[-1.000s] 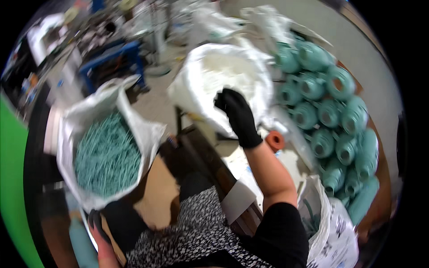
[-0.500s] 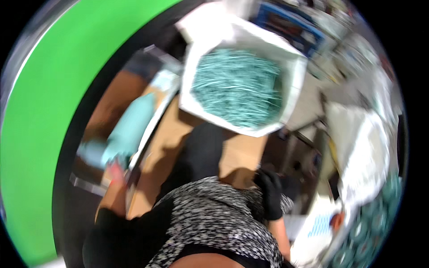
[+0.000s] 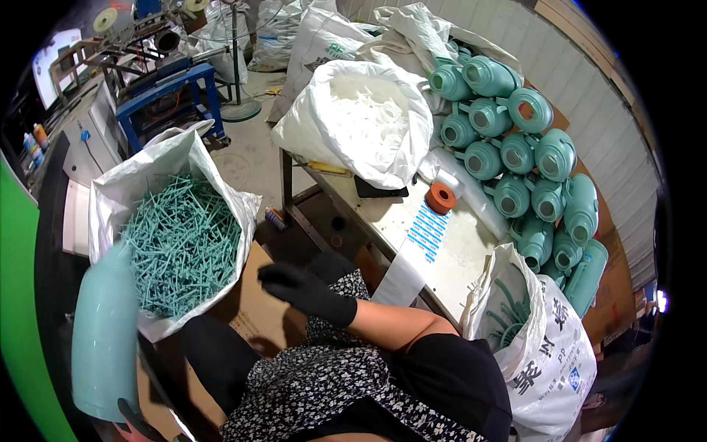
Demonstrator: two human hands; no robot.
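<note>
At the lower left edge my left hand [image 3: 132,429] grips the lower end of a smooth teal plastic flask body [image 3: 105,335]. The flask body stands nearly upright beside the sack of teal sticks, its narrower top blurred by motion. Only a dark-covered finger and a bit of my left hand show. My right hand [image 3: 309,293], in a black glove, hovers above my lap with its fingers stretched to the left and nothing in them.
A white sack [image 3: 247,221] of thin teal sticks stands at left. A worktable [image 3: 456,272] holds another sack [image 3: 294,136] of whitish rings, an orange tape roll [image 3: 440,197] and several stacked teal flask bodies [image 3: 549,155]. A printed sack [image 3: 563,361] with teal parts stands lower right.
My view has swung to the right, bringing the worktable and stacked flask bodies in. The flask body at my left hand now stands more upright. My right hand has come forward from my side.
</note>
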